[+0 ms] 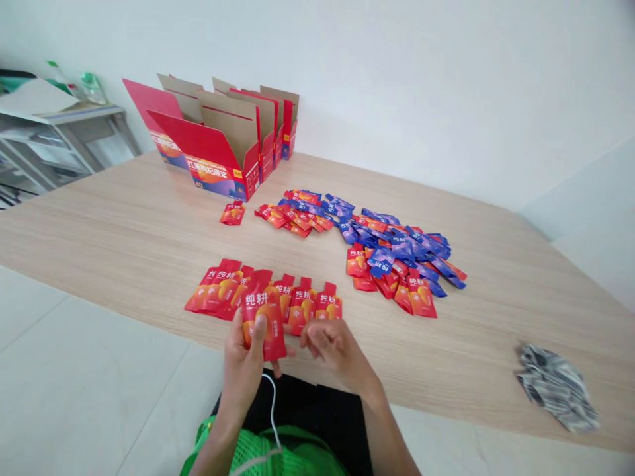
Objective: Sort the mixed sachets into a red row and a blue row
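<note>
My left hand (243,350) is closed on a red pouch (262,317) with orange fruit printed on it, the thumb lying across its front. The pouch is held upright over the table's near edge. Beside it, my right hand (335,347) has its fingers curled in, and whatever may be between them is hidden. It covers the lower part of a red pouch (327,301) at the right end of a row. In that row several more red pouches (301,304) lie side by side. Overlapping red pouches (218,287) continue the row to the left.
Mixed blue and red pouches lie in a large heap (397,248) to the right and a smaller heap (300,215) farther back. One red pouch (232,213) lies alone near open red cartons (213,165). A striped cloth (558,387) rests at the right on the wooden table (476,370).
</note>
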{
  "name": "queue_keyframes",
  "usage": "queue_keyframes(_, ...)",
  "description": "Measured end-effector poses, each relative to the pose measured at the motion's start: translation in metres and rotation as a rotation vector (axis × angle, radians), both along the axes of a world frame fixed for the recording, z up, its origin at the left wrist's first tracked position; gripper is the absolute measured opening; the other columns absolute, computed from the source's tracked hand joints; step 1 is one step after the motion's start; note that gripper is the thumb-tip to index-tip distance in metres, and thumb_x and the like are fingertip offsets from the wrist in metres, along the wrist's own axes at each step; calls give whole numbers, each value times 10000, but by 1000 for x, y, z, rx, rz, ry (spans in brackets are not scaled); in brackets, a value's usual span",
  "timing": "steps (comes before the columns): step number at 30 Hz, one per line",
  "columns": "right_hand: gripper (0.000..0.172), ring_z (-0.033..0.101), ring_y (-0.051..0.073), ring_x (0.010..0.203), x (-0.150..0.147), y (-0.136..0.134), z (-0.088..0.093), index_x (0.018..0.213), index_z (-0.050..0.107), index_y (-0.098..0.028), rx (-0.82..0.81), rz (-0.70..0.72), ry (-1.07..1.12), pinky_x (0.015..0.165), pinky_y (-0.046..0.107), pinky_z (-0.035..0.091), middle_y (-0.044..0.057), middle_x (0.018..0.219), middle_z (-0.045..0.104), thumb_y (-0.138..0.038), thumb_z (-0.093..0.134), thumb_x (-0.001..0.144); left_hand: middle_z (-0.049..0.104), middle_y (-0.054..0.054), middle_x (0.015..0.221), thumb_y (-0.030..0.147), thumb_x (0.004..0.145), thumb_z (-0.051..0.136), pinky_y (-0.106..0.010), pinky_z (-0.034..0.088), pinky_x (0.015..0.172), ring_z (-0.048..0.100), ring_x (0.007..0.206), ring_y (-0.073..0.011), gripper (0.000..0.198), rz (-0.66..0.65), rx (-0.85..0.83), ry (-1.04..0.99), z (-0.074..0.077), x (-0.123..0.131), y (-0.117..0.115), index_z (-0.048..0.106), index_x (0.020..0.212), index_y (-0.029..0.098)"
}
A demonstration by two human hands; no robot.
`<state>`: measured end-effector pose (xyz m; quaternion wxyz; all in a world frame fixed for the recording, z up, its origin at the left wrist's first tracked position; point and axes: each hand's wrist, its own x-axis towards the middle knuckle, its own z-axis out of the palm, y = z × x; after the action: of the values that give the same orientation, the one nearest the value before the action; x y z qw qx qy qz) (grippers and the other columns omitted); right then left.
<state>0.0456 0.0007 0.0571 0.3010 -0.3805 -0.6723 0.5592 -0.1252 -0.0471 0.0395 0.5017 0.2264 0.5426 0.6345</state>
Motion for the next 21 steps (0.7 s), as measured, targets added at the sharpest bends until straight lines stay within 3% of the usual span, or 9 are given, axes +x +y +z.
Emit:
queue_keyframes(2,584,498,146,605,2,14,5,937,720,-215,33,-122,19,558,283,350,14,719,592,-741,477,1009,723,-5,672,647,817,813,-209,368,263,672,400,-212,534,-114,-40,115,4,-6,-5,591,1085,243)
queue_keyframes(5,514,553,156,683,-8,35,6,1085,705,-222,52,-125,-23,604,279,414,37,874,664,-707,576,975,634,49,530,631,845,790,-193,307,249,583,294,-183,570,-172,-99,223,10,-7,-13,593,1196,227)
queue_keyframes(9,475,548,152,675,-32,63,-1,818,665,-204,73,-2,-92,603,271,414,13,750,629,-665,658,933,671,44,604,536,799,857,-207,304,272,528,275,-144,606,-127,-120,292,8,-10,-10,623,1253,210)
queue_keyframes(11,457,556,149,663,-44,78,-4,792,671,-201,79,21,-81,602,267,422,5,714,626,-632,652,944,740,-13,748,500,745,903,-229,391,337,615,391,-163,610,-78,-90,332,2,-18,-1,657,1214,198)
queue_keyframes(14,366,630,156,714,-63,100,-9,887,743,-189,107,9,-77,656,266,474,20,780,702,-538,662,960,770,-86,922,519,704,916,-309,578,611,762,772,-273,584,0,-47,431,-9,-38,15,682,1127,193)
queue_keyframes(17,254,696,164,780,-84,123,-14,903,781,-180,123,4,-142,727,261,510,33,840,765,-422,717,948,760,-93,983,558,785,823,-437,603,828,757,917,-320,568,-23,-50,619,-16,-55,27,646,1187,198)
queue_keyframes(21,136,740,170,799,-110,146,-22,915,807,-177,137,-33,-238,742,243,526,39,859,808,-275,721,955,727,-135,1212,468,895,674,-531,570,986,713,1139,-354,487,42,-110,1012,-13,-62,32,603,1295,200)
